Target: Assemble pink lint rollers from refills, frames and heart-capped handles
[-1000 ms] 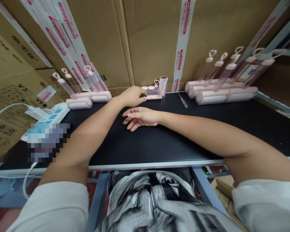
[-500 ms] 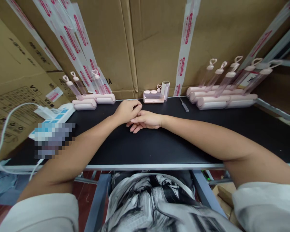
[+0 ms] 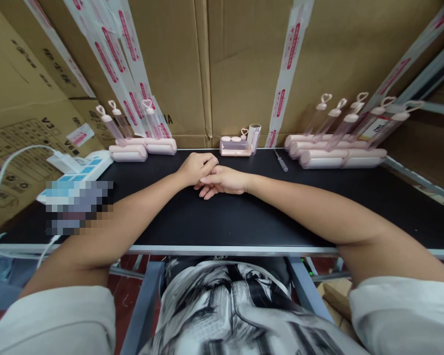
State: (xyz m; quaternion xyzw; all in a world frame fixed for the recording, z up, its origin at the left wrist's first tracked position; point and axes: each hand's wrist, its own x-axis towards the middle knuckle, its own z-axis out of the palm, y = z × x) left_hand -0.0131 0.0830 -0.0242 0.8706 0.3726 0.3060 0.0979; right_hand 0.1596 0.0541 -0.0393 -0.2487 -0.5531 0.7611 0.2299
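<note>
My left hand (image 3: 197, 168) rests on the black table (image 3: 222, 227) with its fingers curled in, touching the fingers of my right hand. Lying partly under it, my right hand (image 3: 227, 180) has its fingers stretched out and slightly apart. No object shows in either hand, though the spot where they overlap is hidden. Closest behind them is a small pink case with a clear front (image 3: 236, 147), beside a white and clear tube (image 3: 254, 138). A small screwdriver with a clear handle (image 3: 281, 161) lies to the right.
Several pink cylindrical cases (image 3: 323, 159) carrying clear tubes with heart-shaped loops stand at the back right. Similar pink cases (image 3: 129, 154) are at the back left. A power strip (image 3: 96, 165) with a white cable lies at left, near a blurred patch. Taped cardboard (image 3: 240, 74) walls the back.
The view has shifted slightly, so the table sits a little higher in the picture. Both hands keep nearly the same resting pose, and the objects stay in place.
</note>
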